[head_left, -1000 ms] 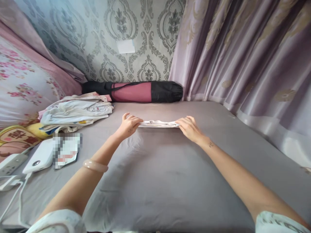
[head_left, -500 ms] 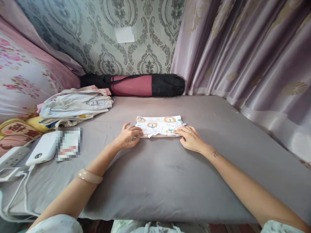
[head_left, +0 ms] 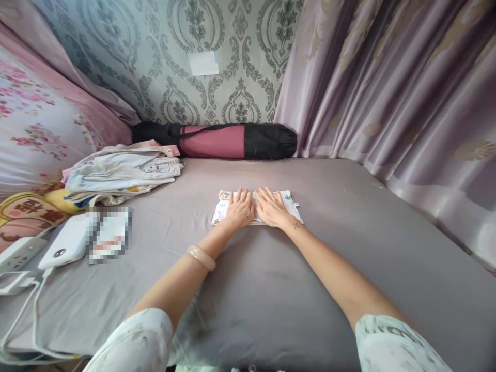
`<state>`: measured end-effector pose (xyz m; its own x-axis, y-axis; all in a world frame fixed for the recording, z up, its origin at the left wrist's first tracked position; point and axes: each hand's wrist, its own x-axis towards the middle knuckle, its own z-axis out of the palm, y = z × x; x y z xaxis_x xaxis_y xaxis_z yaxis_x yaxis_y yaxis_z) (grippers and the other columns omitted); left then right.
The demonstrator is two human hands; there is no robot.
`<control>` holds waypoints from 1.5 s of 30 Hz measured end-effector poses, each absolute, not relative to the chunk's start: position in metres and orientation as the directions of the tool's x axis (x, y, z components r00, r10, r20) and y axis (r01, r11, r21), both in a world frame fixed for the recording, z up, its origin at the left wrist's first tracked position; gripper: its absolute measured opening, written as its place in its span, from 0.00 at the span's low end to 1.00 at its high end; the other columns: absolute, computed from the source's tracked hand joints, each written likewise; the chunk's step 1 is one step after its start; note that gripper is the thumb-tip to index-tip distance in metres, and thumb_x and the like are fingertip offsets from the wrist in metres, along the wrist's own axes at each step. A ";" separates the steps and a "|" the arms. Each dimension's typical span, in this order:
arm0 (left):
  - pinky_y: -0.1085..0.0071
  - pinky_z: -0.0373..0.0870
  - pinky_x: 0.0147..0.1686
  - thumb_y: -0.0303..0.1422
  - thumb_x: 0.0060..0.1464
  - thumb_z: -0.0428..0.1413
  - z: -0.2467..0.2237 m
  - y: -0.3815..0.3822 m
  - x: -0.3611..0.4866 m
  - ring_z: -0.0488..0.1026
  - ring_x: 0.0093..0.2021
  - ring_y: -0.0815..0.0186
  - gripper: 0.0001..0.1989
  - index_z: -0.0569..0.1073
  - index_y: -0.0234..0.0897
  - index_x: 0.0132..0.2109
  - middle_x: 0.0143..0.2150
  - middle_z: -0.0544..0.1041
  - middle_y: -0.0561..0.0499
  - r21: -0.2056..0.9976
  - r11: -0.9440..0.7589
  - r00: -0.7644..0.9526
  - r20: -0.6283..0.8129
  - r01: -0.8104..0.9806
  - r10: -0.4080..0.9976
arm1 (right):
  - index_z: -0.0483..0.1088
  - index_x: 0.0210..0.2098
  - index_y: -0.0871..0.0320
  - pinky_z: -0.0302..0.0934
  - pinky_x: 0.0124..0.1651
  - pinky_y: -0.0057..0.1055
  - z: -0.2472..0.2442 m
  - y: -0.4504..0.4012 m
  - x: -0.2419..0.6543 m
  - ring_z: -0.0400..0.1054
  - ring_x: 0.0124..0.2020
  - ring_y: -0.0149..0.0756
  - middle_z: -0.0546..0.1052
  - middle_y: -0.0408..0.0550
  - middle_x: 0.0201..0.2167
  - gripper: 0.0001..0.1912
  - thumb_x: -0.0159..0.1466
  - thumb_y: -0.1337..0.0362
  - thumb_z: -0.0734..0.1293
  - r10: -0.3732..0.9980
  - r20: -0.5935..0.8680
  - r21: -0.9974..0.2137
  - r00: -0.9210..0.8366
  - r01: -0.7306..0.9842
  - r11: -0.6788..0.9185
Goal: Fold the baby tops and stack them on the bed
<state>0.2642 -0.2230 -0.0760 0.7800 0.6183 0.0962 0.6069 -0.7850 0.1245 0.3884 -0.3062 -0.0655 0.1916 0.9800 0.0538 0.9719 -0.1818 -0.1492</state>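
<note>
A folded white cloth garment (head_left: 221,212) with an orange and green print lies on the grey bed sheet (head_left: 263,289), its small tag at the right edge. My left hand (head_left: 240,209) rests flat on its left half, fingers stretched out and pointing away from me. Close beside it, my right hand (head_left: 270,207) lies flat on the right half with fingers extended. Both palms cover the middle of the garment, so most of its print is hidden. Neither hand grips anything.
At the back left lies a pile of clothes (head_left: 120,173). A rolled mat in a pink and black bag (head_left: 213,140) lies along the wall. On the left are a white power bank (head_left: 70,240), a power strip (head_left: 21,253), cables and a blurred packet (head_left: 110,235). Curtains (head_left: 349,77) hang on the right.
Both hands have left the garment's near corners, where their fingers were bent at its edge, and moved inward and forward. They now lie flat on top of it.
</note>
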 end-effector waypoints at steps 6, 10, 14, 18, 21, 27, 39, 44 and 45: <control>0.44 0.40 0.66 0.40 0.67 0.34 -0.087 -0.222 0.265 0.46 0.71 0.51 0.28 0.53 0.38 0.70 0.71 0.53 0.42 0.122 -0.796 0.800 0.023 0.594 0.600 | 0.49 0.70 0.56 0.29 0.69 0.54 -0.078 -0.306 0.390 0.39 0.71 0.47 0.49 0.51 0.71 0.30 0.70 0.60 0.47 0.977 -0.025 -0.129 0.211 0.969 -0.213; 0.43 0.40 0.66 0.40 0.67 0.33 -0.086 -0.222 0.266 0.46 0.71 0.50 0.29 0.53 0.36 0.70 0.72 0.52 0.41 0.112 -0.786 0.791 -0.001 0.608 0.611 | 0.49 0.70 0.58 0.28 0.69 0.55 -0.077 -0.305 0.390 0.39 0.71 0.48 0.48 0.52 0.71 0.30 0.70 0.60 0.46 0.976 -0.053 -0.143 0.210 0.966 -0.215; 0.42 0.42 0.65 0.40 0.67 0.33 -0.082 -0.220 0.267 0.46 0.71 0.49 0.29 0.53 0.34 0.69 0.72 0.51 0.40 0.120 -0.790 0.797 -0.024 0.602 0.604 | 0.48 0.71 0.57 0.28 0.68 0.56 -0.074 -0.302 0.392 0.38 0.71 0.48 0.47 0.51 0.72 0.30 0.70 0.59 0.46 0.973 -0.088 -0.146 0.211 0.964 -0.222; 0.44 0.45 0.65 0.40 0.66 0.37 -0.078 -0.216 0.267 0.49 0.70 0.50 0.27 0.60 0.34 0.66 0.71 0.55 0.40 0.129 -0.799 0.804 0.025 0.587 0.594 | 0.49 0.70 0.56 0.31 0.69 0.54 -0.067 -0.299 0.398 0.39 0.71 0.46 0.47 0.51 0.72 0.30 0.70 0.59 0.46 0.969 -0.137 -0.176 0.204 0.958 -0.226; 0.45 0.41 0.67 0.38 0.67 0.36 -0.080 -0.215 0.267 0.46 0.71 0.52 0.26 0.59 0.35 0.66 0.71 0.54 0.41 0.121 -0.810 0.805 0.100 0.574 0.585 | 0.50 0.70 0.57 0.31 0.69 0.54 -0.066 -0.299 0.399 0.37 0.72 0.44 0.46 0.51 0.72 0.30 0.70 0.61 0.47 0.971 -0.052 -0.167 0.233 0.957 -0.238; 0.44 0.42 0.66 0.39 0.67 0.34 -0.087 -0.218 0.269 0.48 0.71 0.52 0.28 0.54 0.35 0.69 0.71 0.53 0.41 0.088 -0.819 0.821 0.021 0.567 0.570 | 0.50 0.70 0.60 0.31 0.69 0.53 -0.076 -0.301 0.395 0.40 0.71 0.45 0.50 0.52 0.71 0.30 0.70 0.61 0.46 0.975 -0.050 -0.141 0.219 0.964 -0.224; 0.46 0.42 0.66 0.43 0.67 0.34 -0.085 -0.215 0.265 0.47 0.71 0.51 0.30 0.56 0.30 0.68 0.71 0.54 0.38 0.101 -0.745 0.745 0.045 0.660 0.666 | 0.48 0.70 0.66 0.30 0.70 0.48 -0.079 -0.301 0.398 0.37 0.72 0.43 0.46 0.56 0.71 0.31 0.70 0.60 0.46 0.936 -0.027 -0.153 0.350 0.924 -0.350; 0.45 0.43 0.66 0.45 0.66 0.35 -0.091 -0.213 0.264 0.48 0.70 0.49 0.31 0.56 0.29 0.68 0.71 0.54 0.37 0.116 -0.724 0.725 0.038 0.680 0.687 | 0.49 0.69 0.69 0.31 0.70 0.44 -0.083 -0.300 0.399 0.39 0.71 0.43 0.48 0.57 0.71 0.32 0.70 0.59 0.46 0.928 -0.048 -0.132 0.369 0.919 -0.372; 0.45 0.43 0.66 0.45 0.66 0.35 -0.091 -0.213 0.265 0.48 0.70 0.49 0.32 0.56 0.29 0.68 0.71 0.54 0.37 0.119 -0.724 0.726 0.037 0.679 0.687 | 0.49 0.69 0.69 0.31 0.70 0.44 -0.082 -0.300 0.399 0.39 0.71 0.43 0.48 0.57 0.71 0.32 0.70 0.59 0.46 0.929 -0.054 -0.132 0.367 0.919 -0.371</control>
<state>0.2646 -0.2126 -0.0911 0.7260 0.6867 0.0366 0.6791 -0.7243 0.1192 0.3985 -0.3000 -0.0824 0.3671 0.9286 -0.0536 0.9192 -0.3710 -0.1318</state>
